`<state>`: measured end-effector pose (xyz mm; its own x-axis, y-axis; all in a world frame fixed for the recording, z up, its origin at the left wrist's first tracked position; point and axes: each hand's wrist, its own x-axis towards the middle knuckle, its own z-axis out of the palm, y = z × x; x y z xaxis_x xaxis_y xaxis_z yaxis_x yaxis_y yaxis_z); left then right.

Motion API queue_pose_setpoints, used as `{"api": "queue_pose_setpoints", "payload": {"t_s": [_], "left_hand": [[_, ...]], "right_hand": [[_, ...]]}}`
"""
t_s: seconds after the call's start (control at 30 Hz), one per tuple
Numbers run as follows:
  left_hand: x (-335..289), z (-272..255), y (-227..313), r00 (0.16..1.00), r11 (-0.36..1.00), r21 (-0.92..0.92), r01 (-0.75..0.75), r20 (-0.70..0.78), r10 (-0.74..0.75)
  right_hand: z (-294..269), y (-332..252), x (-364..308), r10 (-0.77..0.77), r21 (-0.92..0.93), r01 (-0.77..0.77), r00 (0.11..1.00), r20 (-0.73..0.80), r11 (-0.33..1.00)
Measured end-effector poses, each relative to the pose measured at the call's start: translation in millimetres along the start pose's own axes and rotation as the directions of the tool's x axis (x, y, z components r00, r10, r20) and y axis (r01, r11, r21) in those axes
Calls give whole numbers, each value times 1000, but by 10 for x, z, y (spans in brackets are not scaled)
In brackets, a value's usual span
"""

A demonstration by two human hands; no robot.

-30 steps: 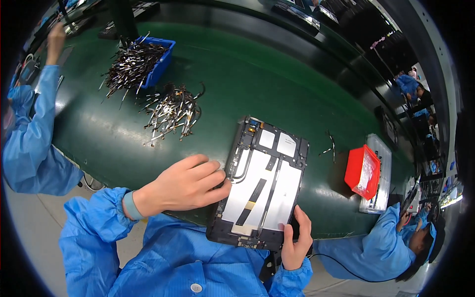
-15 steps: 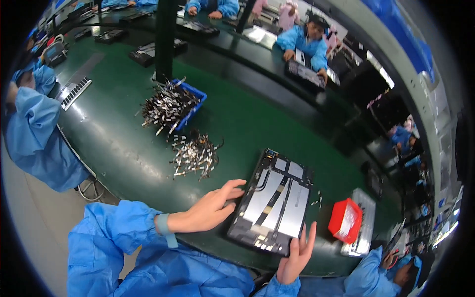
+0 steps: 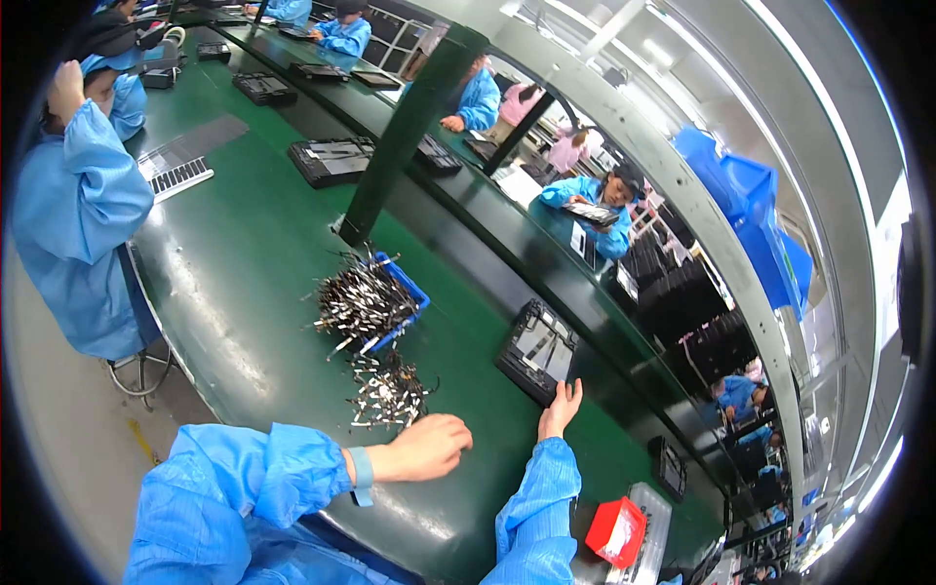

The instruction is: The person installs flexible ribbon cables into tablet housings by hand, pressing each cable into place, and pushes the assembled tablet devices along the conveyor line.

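Note:
An opened tablet (image 3: 542, 349), black-edged with silver battery plates inside, lies toward the far side of the green table. My right hand (image 3: 559, 409) reaches out to its near edge, fingers stretched and touching or nearly touching it. My left hand (image 3: 427, 450) is loosely curled above the table, with nothing visible in it. Just beyond that hand lies a loose pile of small ribbon cables (image 3: 388, 395). More cables (image 3: 361, 304) are heaped over a blue tray (image 3: 421, 295) behind the pile.
A green post (image 3: 400, 136) rises from the table behind the tray. A red box (image 3: 616, 532) sits at the right on a clear plastic tray (image 3: 651, 522). More opened devices (image 3: 331, 161) lie farther back. A person in blue (image 3: 83, 214) sits at the left.
The tablet has moved from in front of me to the far side of the table, my right hand following it. My left hand has left its side and curled up. The view has shifted.

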<state>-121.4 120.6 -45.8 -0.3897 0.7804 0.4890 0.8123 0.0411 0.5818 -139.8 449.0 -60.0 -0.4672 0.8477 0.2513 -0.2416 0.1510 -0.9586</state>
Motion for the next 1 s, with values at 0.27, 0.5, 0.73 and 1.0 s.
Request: {"api": "queue_pose_setpoints", "payload": {"t_s": [0.27,0.5,0.73,1.0], "left_hand": [[-63,-173,86,990,982,143,-124,-54,133],[-735,-1048,-289,977,908,381,175,-184,-111],[-776,-1170,-340,966,853,455,257,-149,-212],[-705,-1195,-239,970,837,490,242,-119,-210]], "right_hand": [[233,-49,-143,-372,-684,404,905,204,608],[526,-691,-1618,-309,-389,646,701,643,657],[673,-869,-2022,-238,-202,762,424,874,616],[883,-935,-2091,-20,-178,817,226,974,549]]}}
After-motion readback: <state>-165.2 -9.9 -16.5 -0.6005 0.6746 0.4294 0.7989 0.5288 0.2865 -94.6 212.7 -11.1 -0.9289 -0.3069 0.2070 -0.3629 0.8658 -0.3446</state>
